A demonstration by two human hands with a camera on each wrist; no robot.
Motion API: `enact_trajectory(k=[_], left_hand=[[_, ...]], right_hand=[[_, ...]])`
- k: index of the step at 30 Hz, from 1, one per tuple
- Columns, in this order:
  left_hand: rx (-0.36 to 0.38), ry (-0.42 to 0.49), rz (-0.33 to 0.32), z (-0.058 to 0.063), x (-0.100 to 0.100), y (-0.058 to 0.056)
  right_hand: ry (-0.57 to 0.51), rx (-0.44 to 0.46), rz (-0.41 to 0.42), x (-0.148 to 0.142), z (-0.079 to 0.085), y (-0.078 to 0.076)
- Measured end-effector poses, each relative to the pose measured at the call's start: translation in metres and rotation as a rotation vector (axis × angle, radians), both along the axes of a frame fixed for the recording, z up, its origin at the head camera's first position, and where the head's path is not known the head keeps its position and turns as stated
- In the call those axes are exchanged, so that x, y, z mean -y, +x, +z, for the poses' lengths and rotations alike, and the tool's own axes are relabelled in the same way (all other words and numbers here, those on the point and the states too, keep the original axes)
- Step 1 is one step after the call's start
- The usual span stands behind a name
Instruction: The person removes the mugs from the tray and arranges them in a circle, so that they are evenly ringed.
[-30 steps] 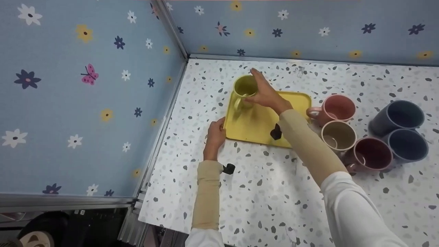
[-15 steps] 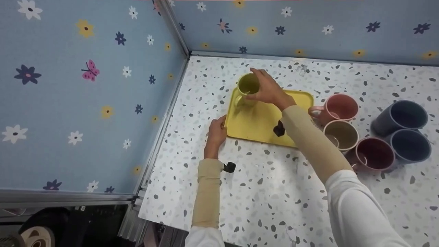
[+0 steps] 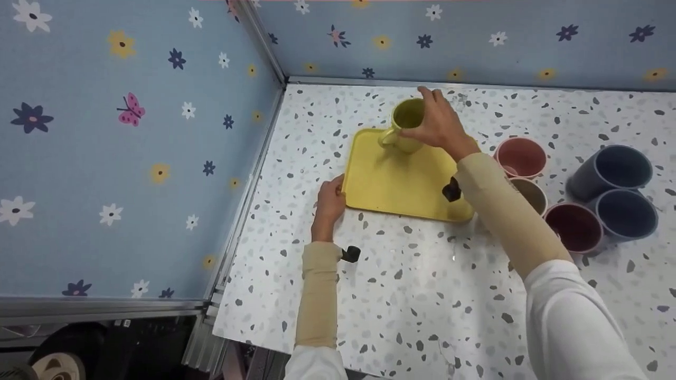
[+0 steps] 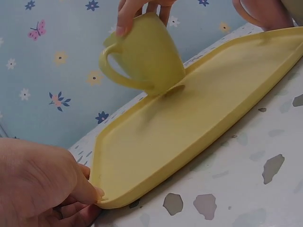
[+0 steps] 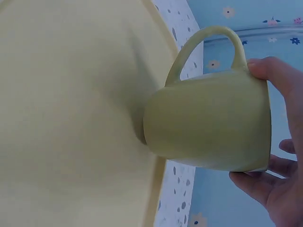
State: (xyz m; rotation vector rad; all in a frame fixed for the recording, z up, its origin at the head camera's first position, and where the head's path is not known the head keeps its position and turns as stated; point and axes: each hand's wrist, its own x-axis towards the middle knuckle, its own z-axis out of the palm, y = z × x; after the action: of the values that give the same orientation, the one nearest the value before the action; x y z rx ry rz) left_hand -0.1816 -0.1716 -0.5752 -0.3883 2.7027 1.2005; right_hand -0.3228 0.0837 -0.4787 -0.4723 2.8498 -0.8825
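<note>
My right hand (image 3: 442, 125) grips a yellow-green mug (image 4: 150, 54) round its rim, thumb on the handle side and fingers across the far side. The mug is over the back part of a yellow tray (image 3: 401, 184), its handle pointing left in the head view. Its base is very close to the tray surface, and a shadow lies beside it; I cannot tell if they touch. My left hand (image 4: 42, 184) pinches the tray's near left corner, thumb at the rim and the other fingers partly hidden beneath. The tray lies on the speckled table.
Right of the tray stand a pink mug (image 3: 522, 157), a beige mug (image 3: 531, 195) partly behind my right sleeve, a dark red mug (image 3: 574, 228) and two blue mugs (image 3: 583, 182). Flowered blue walls (image 3: 475, 42) bound the speckled table (image 3: 401, 295) at the back and left.
My right hand has carried the yellow-green mug rightward and slightly back, from the tray's left corner toward the middle of its back edge. The left hand stays on the tray corner.
</note>
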Motion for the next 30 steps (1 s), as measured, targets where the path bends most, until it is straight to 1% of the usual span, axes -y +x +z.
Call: enact_trajectory(k=[5, 11, 15, 18, 22, 26, 30], left_hand=[[-0.007, -0.006, -0.001, -0.001, 0.001, 0.001], [-0.022, -0.006, -0.005, 0.000, 0.001, 0.001], [-0.002, -0.003, -0.010, 0.000, -0.001, 0.000], [0.015, -0.009, -0.011, 0.001, -0.002, -0.002], [0.030, -0.008, -0.004, 0.002, -0.003, -0.003], [0.028, 0.000, -0.005, 0.002, -0.003, -0.003], [0.017, 0.010, 0.002, 0.001, -0.001, -0.001]], right_hand=[[0.000, 0.033, -0.090, -0.025, 0.012, -0.005], [-0.002, 0.059, -0.222, -0.059, 0.020, -0.010], [0.017, 0.088, -0.304, -0.083, 0.021, -0.012], [0.025, 0.135, -0.361, -0.100, 0.024, -0.012], [0.033, 0.202, -0.434, -0.119, 0.029, -0.009], [0.043, 0.257, -0.505, -0.137, 0.034, -0.003], [0.074, 0.318, -0.542, -0.153, 0.038, 0.004]])
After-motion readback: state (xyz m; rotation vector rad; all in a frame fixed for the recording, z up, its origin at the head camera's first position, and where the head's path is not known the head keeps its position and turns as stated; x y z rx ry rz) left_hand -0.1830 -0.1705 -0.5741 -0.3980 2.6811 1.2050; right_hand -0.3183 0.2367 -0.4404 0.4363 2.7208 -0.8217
